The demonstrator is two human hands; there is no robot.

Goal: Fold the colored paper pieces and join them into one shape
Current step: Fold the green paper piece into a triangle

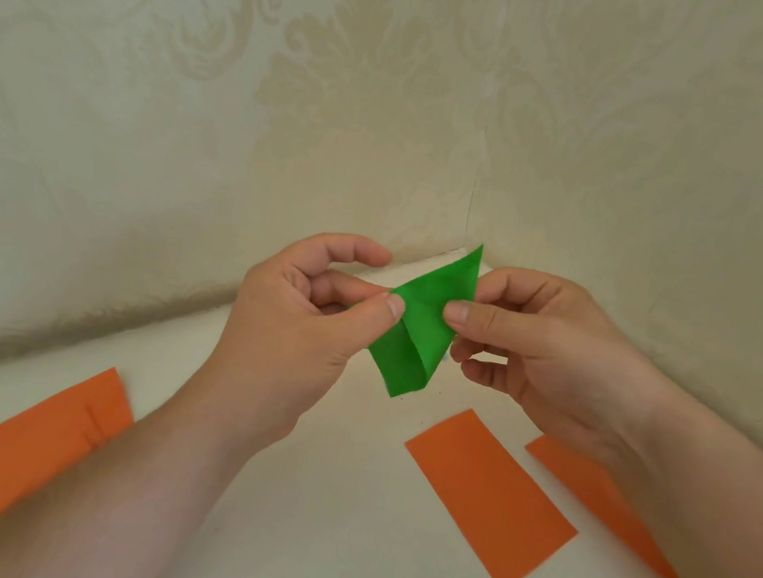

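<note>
Both my hands are raised above the table, clamped on one folded green paper piece [423, 325]. My left hand [310, 322] pinches its left edge between thumb and curled fingers; my right hand [542, 357] pinches its right side, thumb on the front face, fingers curled behind. The two thumbs sit near each other with green paper between them. The piece is roughly diamond-shaped, upper point toward the wall corner, lower point toward me, with a diagonal crease visible on its lower half.

Surface: a plain cream-white tabletop [337, 505], matte, pushed into a corner of the room. Flat on it, to the right of centre, lies an orange paper rectangle [489, 500], tilted. Just right of that, partly under my right forearm, lies a second orange paper strip [595, 499]; its full outline is hidden. At lower left, beside my left forearm, sits a staggered stack of orange paper sheets [44, 446], edges stepped; I cannot tell the count.

Room: two walls meet behind the green piece, both covered in pale beige damask-patterned wallpaper [354, 62] with leaf scrolls.
</note>
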